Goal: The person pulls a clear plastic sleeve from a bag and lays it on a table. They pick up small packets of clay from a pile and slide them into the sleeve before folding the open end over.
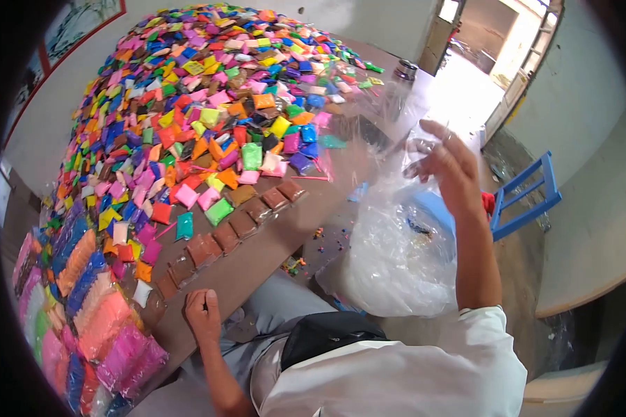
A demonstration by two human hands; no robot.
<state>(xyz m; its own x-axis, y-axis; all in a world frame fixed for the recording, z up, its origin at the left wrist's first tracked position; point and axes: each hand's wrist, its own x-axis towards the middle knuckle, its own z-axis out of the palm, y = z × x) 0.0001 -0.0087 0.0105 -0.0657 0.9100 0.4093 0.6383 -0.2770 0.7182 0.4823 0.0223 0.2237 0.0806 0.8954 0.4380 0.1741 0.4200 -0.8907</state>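
Note:
My left hand [203, 316] rests in a loose fist at the near edge of the table, with nothing visible in it. A row of brown clay packets [203, 250] lies just beyond it. My right hand [446, 163] is raised at the right with bent fingers, blurred by motion. Thin clear plastic [386, 149], seemingly a bag, hangs at its fingertips and smears to the left. Below that hand bulges a big sack of clear plastic [393, 257]. What the right fingers pinch is hard to make out exactly.
A large heap of colourful clay packets [209, 90] covers the table [257, 260]. Bagged packet bundles [104, 323] lie at the near left. A bottle [398, 87] stands on the far side. On the right are a blue chair [528, 198] and an open doorway [462, 90].

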